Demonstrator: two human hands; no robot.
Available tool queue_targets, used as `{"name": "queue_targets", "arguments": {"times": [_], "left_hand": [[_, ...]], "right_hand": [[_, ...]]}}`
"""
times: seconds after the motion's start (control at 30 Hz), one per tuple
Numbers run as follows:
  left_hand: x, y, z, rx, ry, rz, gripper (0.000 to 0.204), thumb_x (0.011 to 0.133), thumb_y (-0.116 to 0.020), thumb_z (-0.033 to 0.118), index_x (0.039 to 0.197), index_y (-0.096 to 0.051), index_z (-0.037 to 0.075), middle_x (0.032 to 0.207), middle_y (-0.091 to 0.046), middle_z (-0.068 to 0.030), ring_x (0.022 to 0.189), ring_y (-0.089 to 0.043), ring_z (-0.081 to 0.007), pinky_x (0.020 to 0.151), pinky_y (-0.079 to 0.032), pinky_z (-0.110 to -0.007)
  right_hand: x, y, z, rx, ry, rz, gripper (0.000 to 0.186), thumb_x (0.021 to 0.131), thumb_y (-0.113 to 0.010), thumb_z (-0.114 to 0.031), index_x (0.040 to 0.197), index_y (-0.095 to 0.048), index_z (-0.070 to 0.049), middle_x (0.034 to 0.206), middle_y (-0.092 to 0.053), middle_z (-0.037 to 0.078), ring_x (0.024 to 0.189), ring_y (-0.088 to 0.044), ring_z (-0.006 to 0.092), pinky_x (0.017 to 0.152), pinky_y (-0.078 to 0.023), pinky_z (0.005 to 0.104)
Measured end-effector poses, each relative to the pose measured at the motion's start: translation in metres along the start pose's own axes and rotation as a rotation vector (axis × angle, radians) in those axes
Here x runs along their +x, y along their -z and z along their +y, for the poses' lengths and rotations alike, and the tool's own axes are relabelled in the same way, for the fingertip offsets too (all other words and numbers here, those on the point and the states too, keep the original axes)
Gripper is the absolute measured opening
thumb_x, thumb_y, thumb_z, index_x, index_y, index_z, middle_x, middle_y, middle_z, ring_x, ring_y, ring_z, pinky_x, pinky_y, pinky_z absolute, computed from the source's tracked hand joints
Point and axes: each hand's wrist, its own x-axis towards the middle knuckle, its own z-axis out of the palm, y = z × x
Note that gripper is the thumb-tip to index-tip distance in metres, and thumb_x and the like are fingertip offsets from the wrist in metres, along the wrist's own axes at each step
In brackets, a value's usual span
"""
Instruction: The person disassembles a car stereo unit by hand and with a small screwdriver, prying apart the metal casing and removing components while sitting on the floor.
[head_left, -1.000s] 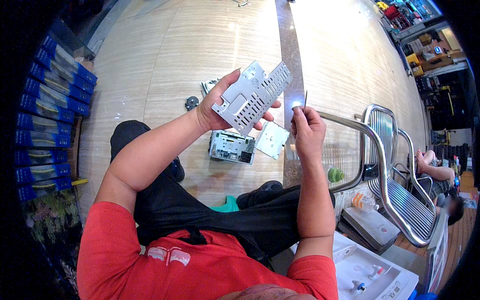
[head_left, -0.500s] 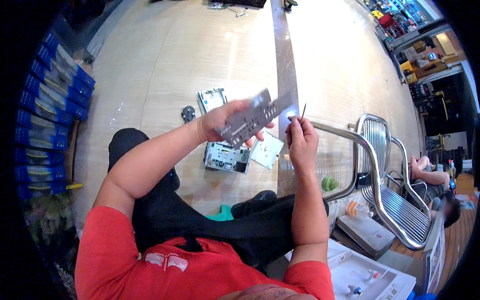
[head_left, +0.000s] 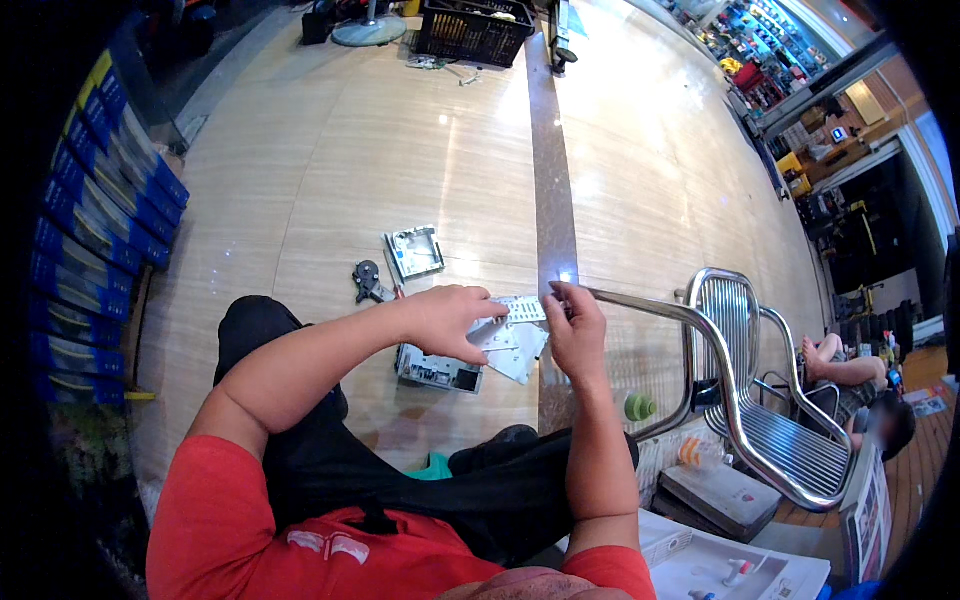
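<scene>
A flat, perforated metal plate (head_left: 523,310) spans the gap between my hands over the floor. My left hand (head_left: 445,320) grips its left end, fingers above and thumb below. My right hand (head_left: 577,330) is closed at the plate's right end; what its fingertips pinch is hidden. Below lies an opened metal housing (head_left: 438,370) with parts inside, partly covered by my left hand. Beside it rests a pale metal sheet (head_left: 522,360). Farther off are a silver open frame (head_left: 416,250) and a black round part with an arm (head_left: 369,280).
A tubular steel bench (head_left: 735,400) stands on the right, with a green round object (head_left: 640,406) by its leg. Behind it a person's bare leg (head_left: 845,370) shows. Blue boxes (head_left: 85,300) line the left. A black crate (head_left: 475,35) sits at the far end.
The plate has turned from a tilted, dark face to a bright, level one. My right hand has moved left to its end; the thin dark rod it held no longer shows. The view has shifted.
</scene>
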Motion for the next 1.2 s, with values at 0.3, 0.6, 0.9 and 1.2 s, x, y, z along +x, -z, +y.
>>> {"name": "queue_targets", "arguments": {"times": [0.3, 0.6, 0.9, 1.2], "left_hand": [[-0.002, 0.013, 0.016, 0.309, 0.125, -0.102, 0.082, 0.071, -0.082, 0.034, 0.144, -0.053, 0.014, 0.145, -0.047, -0.0216, 0.13, -0.049, -0.0385, 0.109, -0.039, -0.049], [-0.003, 0.006, 0.009, 0.424, 0.073, -0.065, 0.078, 0.071, -0.083, 0.031, 0.143, -0.056, 0.019, 0.148, -0.045, -0.0207, 0.134, -0.046, -0.0384, 0.11, -0.038, -0.05], [-0.004, 0.003, 0.008, 0.462, 0.016, -0.046, 0.076, 0.07, -0.084, 0.026, 0.141, -0.058, 0.02, 0.148, -0.045, -0.0184, 0.134, -0.046, -0.0366, 0.112, -0.036, -0.048], [-0.004, 0.001, 0.007, 0.442, -0.022, -0.048, 0.072, 0.07, -0.083, 0.025, 0.138, -0.06, 0.02, 0.147, -0.046, -0.0171, 0.134, -0.047, -0.0355, 0.111, -0.035, -0.048]], "right_hand": [[-0.007, -0.004, -0.011, -0.261, 0.08, -0.309, 0.022, 0.097, -0.061, -0.015, 0.115, -0.069, -0.005, 0.108, -0.066, 0.02, 0.097, -0.065, 0.0417, 0.084, -0.053, 0.0473], [-0.006, -0.005, -0.003, -0.204, 0.117, -0.322, 0.028, 0.089, -0.063, -0.004, 0.116, -0.07, -0.004, 0.111, -0.067, 0.019, 0.104, -0.064, 0.0402, 0.089, -0.053, 0.0459], [-0.012, -0.008, -0.016, -0.38, 0.078, -0.428, 0.06, 0.081, -0.082, -0.023, 0.133, -0.057, -0.005, 0.129, -0.059, 0.021, 0.11, -0.064, 0.0412, 0.09, -0.054, 0.0464], [-0.012, -0.014, -0.014, -0.481, 0.074, -0.453, 0.07, 0.08, -0.083, -0.024, 0.139, -0.05, -0.005, 0.135, -0.055, 0.02, 0.11, -0.064, 0.0414, 0.089, -0.055, 0.0472]]}}
